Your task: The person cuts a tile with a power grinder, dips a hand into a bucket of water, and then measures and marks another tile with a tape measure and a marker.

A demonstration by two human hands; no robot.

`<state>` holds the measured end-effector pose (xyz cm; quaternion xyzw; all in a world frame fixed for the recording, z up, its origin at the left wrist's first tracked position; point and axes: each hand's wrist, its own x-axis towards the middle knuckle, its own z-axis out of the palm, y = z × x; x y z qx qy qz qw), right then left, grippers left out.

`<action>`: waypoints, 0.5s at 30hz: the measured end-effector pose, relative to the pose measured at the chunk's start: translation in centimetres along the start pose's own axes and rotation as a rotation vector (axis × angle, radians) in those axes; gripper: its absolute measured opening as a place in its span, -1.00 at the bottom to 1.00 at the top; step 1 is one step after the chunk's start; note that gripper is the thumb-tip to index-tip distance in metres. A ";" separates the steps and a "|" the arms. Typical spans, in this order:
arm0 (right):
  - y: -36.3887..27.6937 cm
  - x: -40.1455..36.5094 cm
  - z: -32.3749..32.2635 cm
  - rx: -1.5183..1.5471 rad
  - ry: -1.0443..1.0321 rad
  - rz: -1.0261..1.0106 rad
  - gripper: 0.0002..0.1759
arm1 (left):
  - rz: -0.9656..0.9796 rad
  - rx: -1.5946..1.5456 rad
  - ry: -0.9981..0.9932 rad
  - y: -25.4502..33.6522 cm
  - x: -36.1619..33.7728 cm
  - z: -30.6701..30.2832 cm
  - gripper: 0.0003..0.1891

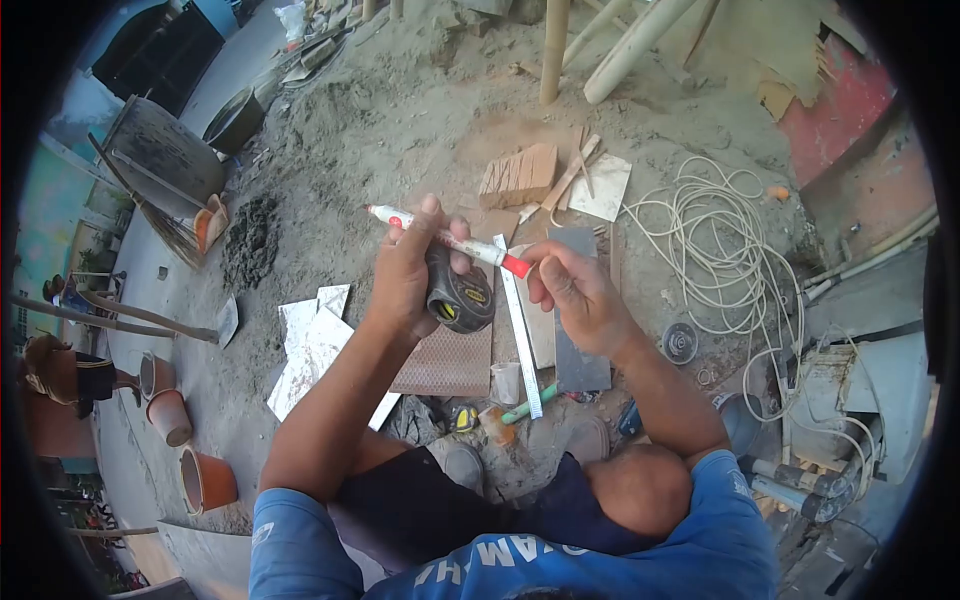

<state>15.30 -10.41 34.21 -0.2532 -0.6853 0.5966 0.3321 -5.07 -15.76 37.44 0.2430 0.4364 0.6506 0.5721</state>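
My left hand [408,262] holds a white marker [450,240] between thumb and fingers, with a black tape measure [460,296] also held under the palm. The marker lies slantwise, its red end pointing right. My right hand [580,296] has its fingers closed at that red end. Below the hands are a white metal ruler [519,335], a dark grey tile strip [584,364] and a brown textured tile [447,362]. A small plastic cup [506,382] stands beside the ruler.
A grooved brick block [518,176] lies ahead on the sandy ground. Coiled pale cable [715,250] is at the right. White tile pieces [318,350] lie left of my arm, with orange buckets [208,478] farther left. Another person [70,375] is at the left edge.
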 end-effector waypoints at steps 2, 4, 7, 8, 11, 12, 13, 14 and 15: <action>-0.4 -0.3 0.5 -0.270 0.010 -0.150 -0.51 | -0.012 0.010 -0.023 -0.4 0.0 0.1 -0.70; -0.8 -0.4 1.0 -0.370 0.020 -0.177 -0.60 | -0.039 0.002 -0.050 -0.8 0.0 0.4 -0.71; 0.8 -0.3 1.6 -0.560 0.163 -0.526 -0.75 | -0.064 0.001 -0.092 -0.8 -0.5 1.1 -0.64; 0.8 -0.4 1.5 -0.559 0.170 -0.524 -0.75 | -0.067 0.005 -0.096 -1.0 -0.6 1.2 -0.64; 1.0 -0.8 1.7 -0.544 0.173 -0.609 -0.77 | -0.050 -0.061 -0.098 -1.7 -1.2 1.1 -0.70; 1.1 -0.9 1.8 -0.486 0.165 -0.537 -0.77 | -0.052 -0.058 -0.099 -1.7 -1.1 1.1 -0.70; 1.2 -1.1 1.9 -0.426 0.154 -0.465 -0.77 | -0.029 -0.020 -0.095 -1.7 -1.2 1.1 -0.70; 1.3 -1.2 2.0 -0.423 0.156 -0.467 -0.77 | -0.004 0.018 -0.091 -1.7 -1.2 1.2 -0.70; 1.4 -1.2 2.0 -0.391 0.146 -0.441 -0.78 | -0.001 0.022 -0.092 -1.6 -1.1 1.2 -0.70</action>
